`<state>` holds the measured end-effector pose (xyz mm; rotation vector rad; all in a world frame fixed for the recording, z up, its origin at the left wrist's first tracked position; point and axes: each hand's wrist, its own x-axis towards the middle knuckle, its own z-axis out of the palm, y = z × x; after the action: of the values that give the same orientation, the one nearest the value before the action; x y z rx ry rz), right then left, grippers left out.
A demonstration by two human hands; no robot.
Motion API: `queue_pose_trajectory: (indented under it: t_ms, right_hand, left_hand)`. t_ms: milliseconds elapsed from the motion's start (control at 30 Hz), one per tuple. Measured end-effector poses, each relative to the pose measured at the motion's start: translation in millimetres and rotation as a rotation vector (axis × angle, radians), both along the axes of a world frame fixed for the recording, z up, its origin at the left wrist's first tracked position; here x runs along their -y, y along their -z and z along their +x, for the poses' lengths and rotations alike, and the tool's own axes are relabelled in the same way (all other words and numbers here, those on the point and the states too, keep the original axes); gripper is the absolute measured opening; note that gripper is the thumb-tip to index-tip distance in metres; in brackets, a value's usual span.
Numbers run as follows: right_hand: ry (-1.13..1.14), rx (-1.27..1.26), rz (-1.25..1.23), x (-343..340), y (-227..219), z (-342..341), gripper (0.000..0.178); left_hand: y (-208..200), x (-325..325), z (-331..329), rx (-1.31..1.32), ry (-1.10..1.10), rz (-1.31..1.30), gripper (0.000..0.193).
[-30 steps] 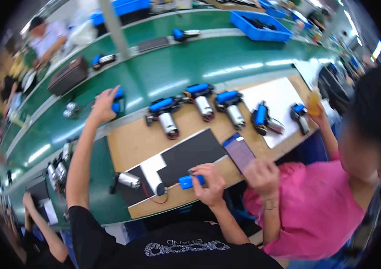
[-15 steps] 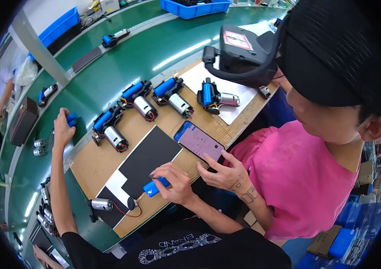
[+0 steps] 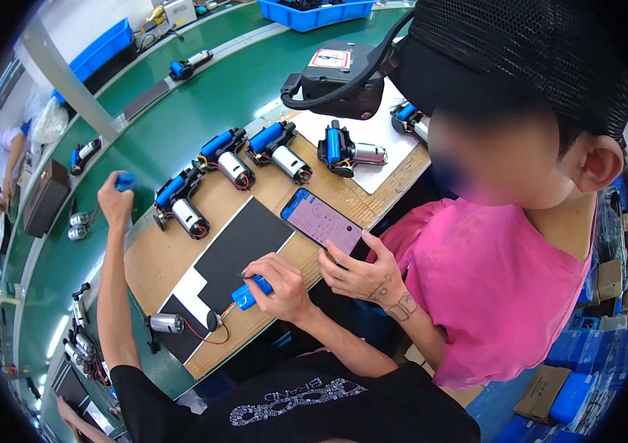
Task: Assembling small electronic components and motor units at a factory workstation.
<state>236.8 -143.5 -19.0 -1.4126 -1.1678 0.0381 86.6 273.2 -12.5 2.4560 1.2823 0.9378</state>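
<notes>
The right hand [image 3: 278,284] closes its grip on a blue battery cell [image 3: 250,293] over the black mat [image 3: 244,244] on the worktop [image 3: 159,255]; the left hand [image 3: 114,201] grips a second blue cell [image 3: 125,179] above the green belt [image 3: 181,122]. Four motor assemblies [image 3: 181,203] lie in a row

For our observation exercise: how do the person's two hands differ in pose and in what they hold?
The left hand is stretched far out over the green belt; the right hand stays close in, on the wooden board. The left hand's blue piece is lifted; the right hand's blue cell lies down, wired beside the black mat. Both grip something blue.
</notes>
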Motion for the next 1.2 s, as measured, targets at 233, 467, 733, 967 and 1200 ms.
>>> queue_pose_trajectory:
  t_ms: [233,467,733,967,1200]
  right_hand:
    - [0.010,-0.035,-0.012,-0.7,2.8,1.3,0.019]
    - [0.025,-0.094,-0.021,-2.3,-1.0,0.1,0.018]
    - [-0.001,-0.164,-0.133,-1.6,-2.6,-8.5,0.017]
    - [0.003,-0.107,-0.097,-1.2,-1.7,-5.0,0.016]
    - [0.013,-0.118,-0.098,0.6,-2.1,-2.7,0.017]
  left_hand:
    - [-20.9,-37.9,-132.9,1.099,-0.059,-0.124,0.061]
    - [-64.3,-83.7,-345.9,1.592,0.023,-0.267,0.073]
    - [-84.0,-38.9,-418.2,1.501,0.074,-0.208,0.077]
    - [-108.5,62.1,-375.3,1.495,-0.067,-0.026,0.076]
    - [-101.0,170.0,-361.1,1.469,0.209,-0.091,0.077]
